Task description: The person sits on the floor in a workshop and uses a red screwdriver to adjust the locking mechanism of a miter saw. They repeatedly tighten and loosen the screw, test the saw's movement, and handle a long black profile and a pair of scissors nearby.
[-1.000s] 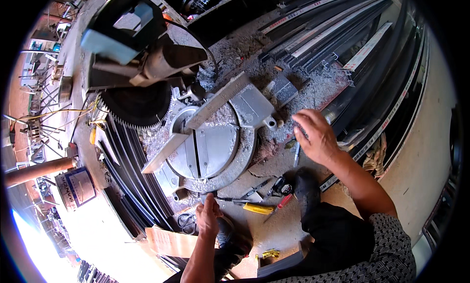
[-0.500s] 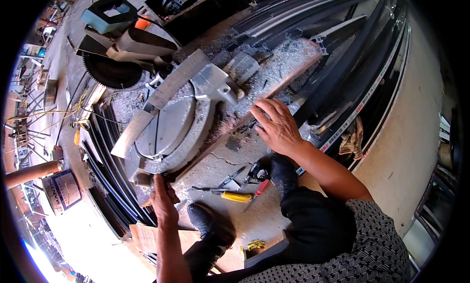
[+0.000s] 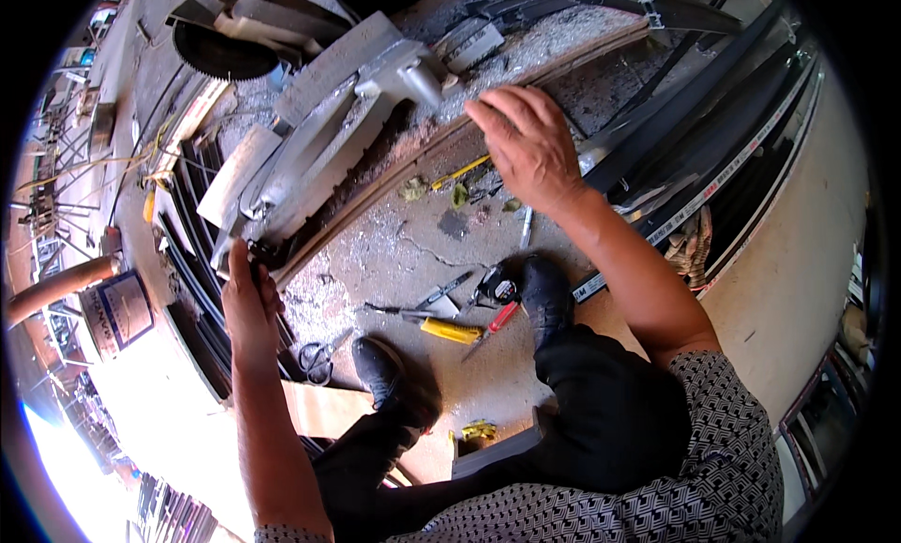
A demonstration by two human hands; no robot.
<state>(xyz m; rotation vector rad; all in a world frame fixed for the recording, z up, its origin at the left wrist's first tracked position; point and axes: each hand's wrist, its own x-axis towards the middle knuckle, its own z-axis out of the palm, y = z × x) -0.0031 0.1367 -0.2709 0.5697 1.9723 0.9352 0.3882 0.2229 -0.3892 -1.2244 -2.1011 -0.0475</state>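
A miter saw [image 3: 328,158], its grey metal base dusted with shavings, is fixed on a wooden board [image 3: 389,179] and leans away from me. My left hand [image 3: 249,304] is closed round the front end of the saw's base, at the knob; its fingers are partly hidden. At the board's near edge, my right hand [image 3: 533,149] has its fingers bent over the wood, right of the saw. The toothed blade [image 3: 225,55] shows at the upper left. Below the lifted edge lie a thin yellow tool [image 3: 460,172] and small crumpled scraps.
By my shoes lie a yellow-handled cutter [image 3: 450,331], a red screwdriver [image 3: 502,318], a tape measure [image 3: 496,286] and scissors [image 3: 319,357]. Dark metal profiles [image 3: 694,139] fill the right side. A bucket [image 3: 117,308] stands left, and a striped glove [image 3: 692,247] hangs at right.
The saw and its board have tilted up and away, with both my hands on them. My left hand has risen leftward. Floor under the board and the scissors have come into sight.
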